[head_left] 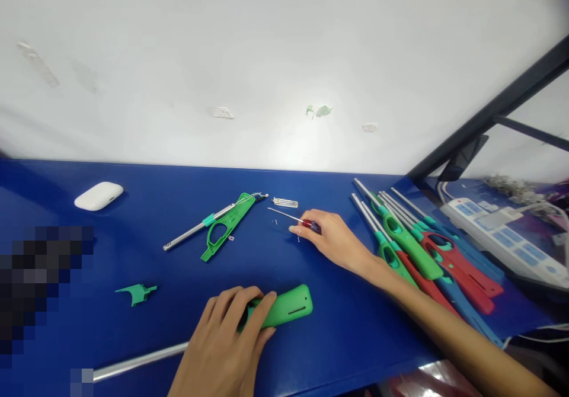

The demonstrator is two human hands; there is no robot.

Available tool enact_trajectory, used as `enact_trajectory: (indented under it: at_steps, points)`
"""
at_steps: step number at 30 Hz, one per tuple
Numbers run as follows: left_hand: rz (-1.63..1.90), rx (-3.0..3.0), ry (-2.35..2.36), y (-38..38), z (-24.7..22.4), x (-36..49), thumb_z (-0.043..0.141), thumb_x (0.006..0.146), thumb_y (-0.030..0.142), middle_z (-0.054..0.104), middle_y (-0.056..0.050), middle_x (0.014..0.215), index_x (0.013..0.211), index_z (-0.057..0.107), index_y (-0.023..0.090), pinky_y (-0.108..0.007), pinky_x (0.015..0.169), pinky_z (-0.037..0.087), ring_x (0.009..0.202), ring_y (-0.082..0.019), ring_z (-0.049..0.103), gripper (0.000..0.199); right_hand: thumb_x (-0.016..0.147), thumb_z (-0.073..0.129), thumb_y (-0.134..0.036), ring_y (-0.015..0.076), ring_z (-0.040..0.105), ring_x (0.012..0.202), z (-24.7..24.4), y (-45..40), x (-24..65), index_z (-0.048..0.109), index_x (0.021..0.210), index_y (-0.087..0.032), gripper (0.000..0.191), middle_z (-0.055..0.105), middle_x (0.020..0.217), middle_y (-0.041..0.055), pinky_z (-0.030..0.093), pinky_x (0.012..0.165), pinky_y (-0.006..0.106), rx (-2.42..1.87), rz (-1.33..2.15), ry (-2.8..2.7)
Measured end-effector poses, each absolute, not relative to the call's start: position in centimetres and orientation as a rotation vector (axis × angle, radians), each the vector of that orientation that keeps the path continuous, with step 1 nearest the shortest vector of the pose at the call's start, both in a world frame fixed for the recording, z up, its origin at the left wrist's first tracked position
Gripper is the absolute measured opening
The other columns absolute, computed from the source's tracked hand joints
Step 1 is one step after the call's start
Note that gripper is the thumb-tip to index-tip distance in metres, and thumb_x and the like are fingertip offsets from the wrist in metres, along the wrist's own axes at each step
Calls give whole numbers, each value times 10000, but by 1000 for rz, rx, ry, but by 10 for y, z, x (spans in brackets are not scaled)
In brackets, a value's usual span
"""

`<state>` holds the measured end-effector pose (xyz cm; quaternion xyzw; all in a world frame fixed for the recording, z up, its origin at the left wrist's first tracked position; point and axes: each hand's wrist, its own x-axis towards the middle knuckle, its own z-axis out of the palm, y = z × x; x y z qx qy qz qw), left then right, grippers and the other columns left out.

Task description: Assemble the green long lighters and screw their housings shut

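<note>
My left hand (229, 332) is wrapped round a green gas lighter (291, 307) near the table's front, its long metal tube pointing left. Above the blue surface my right hand (329, 234) grips a small screwdriver (311, 226) with a dark red handle, the thin shaft pointing left. Just beyond its tip lies a small clear and metal part (285, 202), with tiny screws (275, 222) nearby. An opened green lighter half (226, 225) rests left of the screwdriver, a metal tube (189, 236) lying across it. Further left is a loose green trigger piece (137, 293).
Several whole lighters (418, 249) in green, red and blue are piled at the right. A white power strip (507, 237) lies behind a dark metal frame (498, 101). A white earbud case (98, 196) sits at the back left, before the white wall (267, 59).
</note>
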<state>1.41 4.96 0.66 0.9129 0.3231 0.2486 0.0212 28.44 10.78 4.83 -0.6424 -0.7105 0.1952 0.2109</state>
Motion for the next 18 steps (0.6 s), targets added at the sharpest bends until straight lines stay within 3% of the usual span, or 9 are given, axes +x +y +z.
enact_trajectory:
  at_steps: [7,13,18]
  points:
    - [767,2815,1011,49,5,14,480,1028,239,687,-77,1185,1352,598,231,-428,820,608,1051,-268,639,345,995,582,-484,124,510,618,58,99,283,623,759,-211,363,624,701,-25,357,609,274,-1805,561,-1881]
    - [772,2802,1022,49,6,14,465,1033,250,691,-66,1184,1344,609,246,-406,834,597,1049,-256,645,343,939,682,-424,126,562,647,56,93,293,722,959,-248,181,695,769,-38,388,625,263,-1826,648,-1870]
    - [759,2791,1031,48,5,12,480,1028,251,690,-66,1190,1354,610,256,-406,852,590,1055,-253,648,351,930,691,-485,132,551,630,45,94,301,721,881,-224,266,660,717,-31,381,611,269,-1862,627,-1859]
